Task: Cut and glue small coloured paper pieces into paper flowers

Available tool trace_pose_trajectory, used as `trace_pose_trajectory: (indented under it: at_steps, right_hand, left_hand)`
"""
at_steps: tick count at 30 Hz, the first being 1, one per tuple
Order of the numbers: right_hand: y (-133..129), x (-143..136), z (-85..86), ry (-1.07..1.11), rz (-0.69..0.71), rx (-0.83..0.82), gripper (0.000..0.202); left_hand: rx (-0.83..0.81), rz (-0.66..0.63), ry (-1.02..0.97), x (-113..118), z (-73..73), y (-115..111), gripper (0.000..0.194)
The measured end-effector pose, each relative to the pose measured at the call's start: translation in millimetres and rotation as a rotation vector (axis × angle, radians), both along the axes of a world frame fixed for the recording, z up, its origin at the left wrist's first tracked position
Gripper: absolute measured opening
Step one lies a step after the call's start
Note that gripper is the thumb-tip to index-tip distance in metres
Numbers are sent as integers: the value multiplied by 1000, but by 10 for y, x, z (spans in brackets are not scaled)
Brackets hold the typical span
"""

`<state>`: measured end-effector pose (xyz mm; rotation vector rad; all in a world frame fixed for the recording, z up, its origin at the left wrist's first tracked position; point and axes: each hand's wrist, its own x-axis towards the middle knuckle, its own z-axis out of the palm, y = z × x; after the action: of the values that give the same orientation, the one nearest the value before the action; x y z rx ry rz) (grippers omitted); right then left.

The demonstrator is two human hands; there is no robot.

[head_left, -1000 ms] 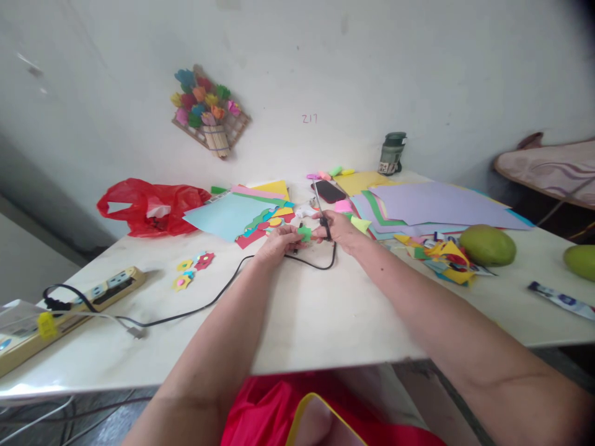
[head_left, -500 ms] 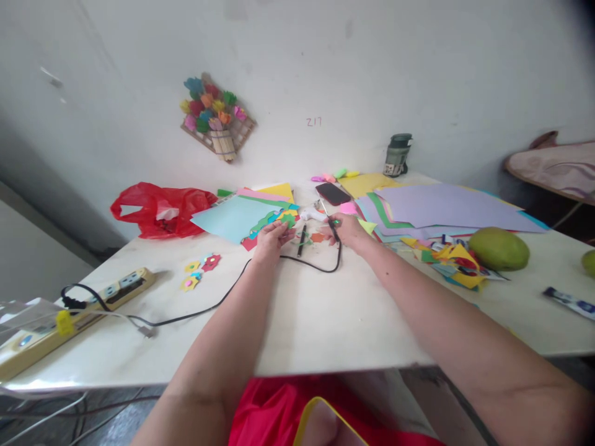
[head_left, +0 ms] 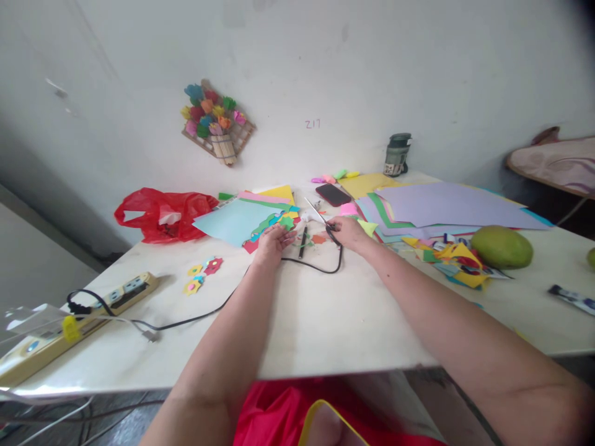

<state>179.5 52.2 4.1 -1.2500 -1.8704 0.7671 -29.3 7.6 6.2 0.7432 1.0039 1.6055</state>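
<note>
Tabletop (head_left: 320, 328) spreads between the forearms, giving room to draw back toward its near edge. A black cable (head_left: 320, 271) loops just before the hands, a likely snag, and a black pen (head_left: 304, 241) lies between them. The left hand (head_left: 275, 244) has loosely bent fingers against the green paper cutout (head_left: 287, 222), at the colored paper pieces (head_left: 266, 224); whether they pinch it, I cannot tell. Light and easily creased, it probably suits a hold by its rim. The right hand (head_left: 346, 234) grips stiff scissors (head_left: 317, 211) by the black handles, blades pointing away, near the smartphone (head_left: 333, 194).
</note>
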Motion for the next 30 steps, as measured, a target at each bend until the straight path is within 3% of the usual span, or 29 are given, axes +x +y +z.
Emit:
trace_pose_trajectory:
  at_steps: [7,16,30]
  right_hand:
    - [-12,-8,-15,-1,-14,-26,32]
    - [-54,4,29,-100,-61,61,27]
    - [-80,5,65,-206,-49,20,29]
  left_hand:
    - [1,-15,7,5,-1,-4,17]
    - [-6,-36,29,-7,-7,1,20]
    - [-6,-82,88,-8,-2,-1,20]
